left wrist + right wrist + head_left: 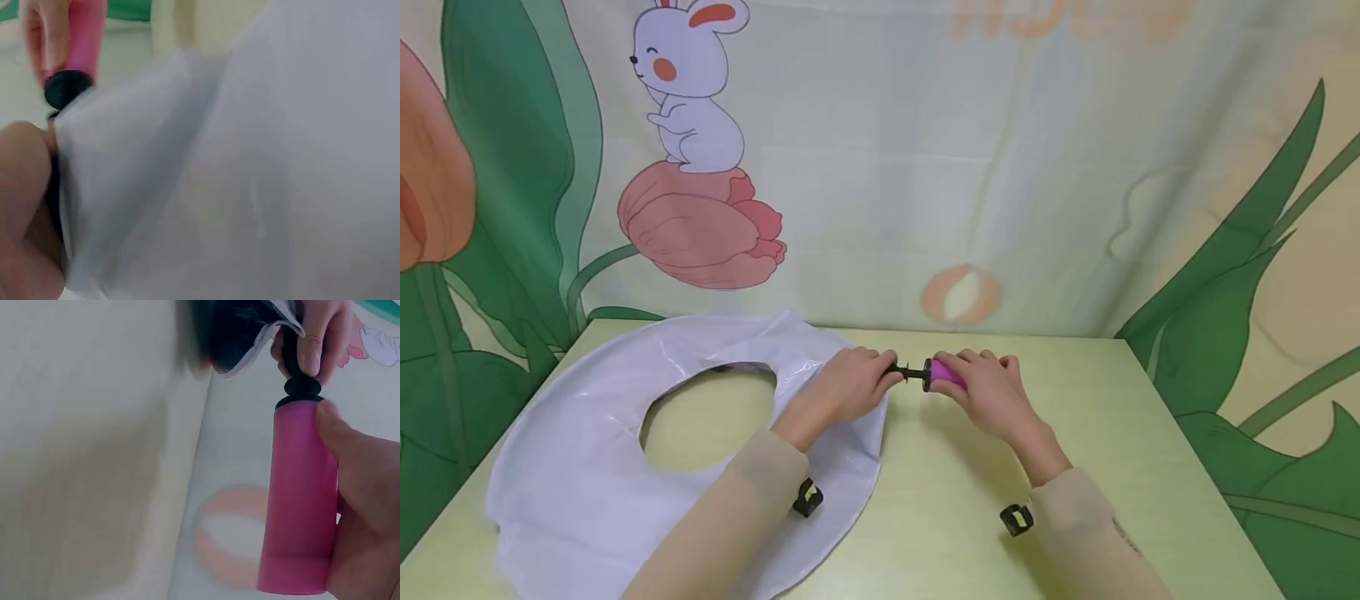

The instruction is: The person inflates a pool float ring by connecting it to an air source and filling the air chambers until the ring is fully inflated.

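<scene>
A magenta hand pump with black ends is held level above the table, a short black rod showing between its barrel and handle in the head view. My left hand grips the black handle. Around the magenta barrel, my right hand has its thumb and fingers curled. A pale, wrinkled, partly filled inflatable ring lies under my left forearm. Its sheet fills most of the left wrist view, close beside the left hand. Whether the pump joins the ring's valve cannot be seen.
The light yellow-green table ends at a cloth backdrop printed with a rabbit, tulips and leaves. Small black devices, one by the left cuff and one by the right cuff, sit at my sleeves.
</scene>
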`<state>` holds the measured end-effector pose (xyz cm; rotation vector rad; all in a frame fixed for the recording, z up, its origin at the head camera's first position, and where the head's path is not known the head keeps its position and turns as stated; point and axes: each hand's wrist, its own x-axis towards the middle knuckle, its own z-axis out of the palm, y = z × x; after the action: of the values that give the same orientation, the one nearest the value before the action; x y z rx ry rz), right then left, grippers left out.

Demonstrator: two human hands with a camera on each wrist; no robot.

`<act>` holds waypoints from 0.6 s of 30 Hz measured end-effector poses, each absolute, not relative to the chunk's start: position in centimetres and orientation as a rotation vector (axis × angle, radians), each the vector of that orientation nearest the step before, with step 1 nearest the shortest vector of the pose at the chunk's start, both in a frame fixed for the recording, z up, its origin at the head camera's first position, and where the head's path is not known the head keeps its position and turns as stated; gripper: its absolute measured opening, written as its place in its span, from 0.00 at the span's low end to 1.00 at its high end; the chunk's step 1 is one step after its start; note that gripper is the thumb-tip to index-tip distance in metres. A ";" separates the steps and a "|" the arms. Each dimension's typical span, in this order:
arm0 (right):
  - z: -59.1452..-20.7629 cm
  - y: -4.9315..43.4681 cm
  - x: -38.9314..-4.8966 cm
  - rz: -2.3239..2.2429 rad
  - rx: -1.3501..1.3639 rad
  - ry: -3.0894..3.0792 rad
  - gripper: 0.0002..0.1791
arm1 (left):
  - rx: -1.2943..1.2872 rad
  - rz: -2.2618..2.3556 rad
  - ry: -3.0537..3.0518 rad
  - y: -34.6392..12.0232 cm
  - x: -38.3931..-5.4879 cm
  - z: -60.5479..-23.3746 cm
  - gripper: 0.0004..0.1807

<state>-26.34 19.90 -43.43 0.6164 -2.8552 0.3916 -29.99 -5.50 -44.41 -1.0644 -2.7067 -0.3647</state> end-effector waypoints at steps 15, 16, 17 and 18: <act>-43.7 22.8 -26.3 0.466 0.568 -2.874 0.30 | -1.049 -0.448 -2.729 -7.3 -30.5 -44.3 0.12; -43.7 22.4 -26.3 0.451 0.577 -2.867 0.30 | -1.058 -0.446 -2.727 -6.9 -30.5 -44.2 0.12; -43.8 21.9 -26.4 0.429 0.590 -2.851 0.30 | -1.068 -0.444 -2.723 -6.4 -30.5 -44.1 0.12; -43.8 21.3 -26.5 0.404 0.610 -2.834 0.30 | -1.078 -0.434 -2.717 -5.8 -30.4 -44.1 0.13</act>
<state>-26.53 21.32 -43.81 0.6100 -2.8338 0.4039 -30.41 -5.84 -44.13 -1.0782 -2.7174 -0.4336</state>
